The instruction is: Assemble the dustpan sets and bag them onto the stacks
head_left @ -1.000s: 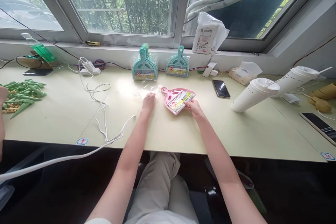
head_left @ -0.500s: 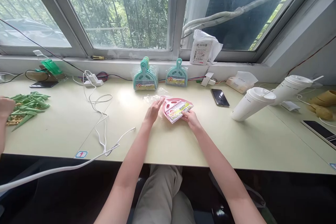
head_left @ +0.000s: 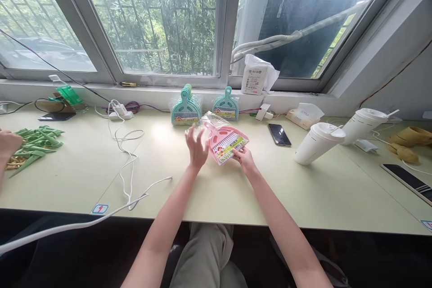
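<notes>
A pink dustpan-and-brush set with a printed label is in front of me, a clear plastic bag around its handle end. My right hand pinches its lower right edge between thumb and fingers. Just left of the set, my left hand is raised with its fingers apart and holds nothing. Behind them, a row of green dustpan sets stands upright against the wall. One more green dustpan set in clear wrap stands to its right.
White cables and a power strip lie on the left. Green folded pieces sit by another person's hand. On the right are a phone, tissue pack and two white cups.
My left hand has let go of the set's left side, and its fingers have spread. The pink set has tilted so its label faces me more. The view has tipped upward slightly.
</notes>
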Available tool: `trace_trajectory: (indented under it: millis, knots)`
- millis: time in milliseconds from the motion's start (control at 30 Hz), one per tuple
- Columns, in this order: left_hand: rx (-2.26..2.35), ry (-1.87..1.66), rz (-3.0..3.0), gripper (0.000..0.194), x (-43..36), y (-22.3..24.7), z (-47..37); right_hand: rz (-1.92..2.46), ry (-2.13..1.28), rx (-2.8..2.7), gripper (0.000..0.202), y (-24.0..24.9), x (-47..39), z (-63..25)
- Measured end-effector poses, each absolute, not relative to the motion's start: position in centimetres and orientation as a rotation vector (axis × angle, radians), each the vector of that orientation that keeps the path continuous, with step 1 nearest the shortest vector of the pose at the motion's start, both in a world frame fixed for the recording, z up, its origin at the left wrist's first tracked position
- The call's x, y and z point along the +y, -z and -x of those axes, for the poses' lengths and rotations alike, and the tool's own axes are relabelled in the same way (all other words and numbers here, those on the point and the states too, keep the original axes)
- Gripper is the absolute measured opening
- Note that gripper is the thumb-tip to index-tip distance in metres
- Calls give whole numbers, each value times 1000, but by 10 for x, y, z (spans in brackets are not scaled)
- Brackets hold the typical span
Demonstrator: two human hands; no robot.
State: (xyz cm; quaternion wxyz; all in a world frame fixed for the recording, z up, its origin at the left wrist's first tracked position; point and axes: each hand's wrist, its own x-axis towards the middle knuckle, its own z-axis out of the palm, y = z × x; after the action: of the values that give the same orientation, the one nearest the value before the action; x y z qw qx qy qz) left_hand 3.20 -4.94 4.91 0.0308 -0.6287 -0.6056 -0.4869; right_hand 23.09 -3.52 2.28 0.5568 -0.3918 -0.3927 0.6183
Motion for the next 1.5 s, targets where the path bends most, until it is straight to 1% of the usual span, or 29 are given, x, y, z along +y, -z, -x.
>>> trace_trajectory:
  millis: [67,100,133,200,233,300,367,467,633,733,833,967,1100,1233,1367,1433,1500]
  knots:
    - [-2075,1791,1574,65,-48,-53,-29,891,-1449,-924,43,-24,-35,-231]
    - [-2163,1965,1490,68,-46,-54,-26,877,-1446,-923,45,-25,-35,-231]
    - [-2242,2148,1491,66,-43,-55,-21,866,-1446,-926,46,-27,-36,-231]
    - [-2327,2491,1731,59,-36,-56,-10,847,-1449,-947,48,-30,-37,-231]
    - [-2299,2631,1908,58,-33,-57,-4,840,-1450,-970,48,-32,-38,-230]
    - [-2093,2847,2168,59,-30,-58,4,836,-1445,-1044,47,-35,-42,-227]
    - [-1870,2977,2234,61,-30,-60,9,838,-1433,-1123,46,-37,-45,-224]
    - [-1806,3009,2259,66,-36,-63,10,835,-1416,-1166,46,-38,-48,-219]
    - [-1796,2945,2615,81,-45,-72,12,839,-1394,-1091,43,-37,-48,-220]
    - [-1789,2921,2778,85,-48,-75,14,826,-1397,-1039,43,-36,-46,-223]
    - [-1841,2903,2744,88,-47,-73,13,824,-1374,-1000,41,-37,-47,-224]
    - [-1893,2938,2591,85,-43,-67,5,826,-1387,-1024,39,-37,-50,-220]
    - [-1978,2808,2744,73,-41,-58,-9,828,-1397,-1001,39,-33,-49,-216]
    - [-2053,2672,2944,70,-43,-54,-26,844,-1369,-924,42,-30,-46,-217]
    - [-1931,2832,2947,74,-45,-54,-40,841,-1362,-880,46,-29,-44,-219]
    - [-1866,2900,2965,77,-47,-53,-45,840,-1357,-874,44,-29,-43,-220]
    - [-1852,2918,3012,75,-49,-51,-52,842,-1336,-862,42,-29,-42,-222]
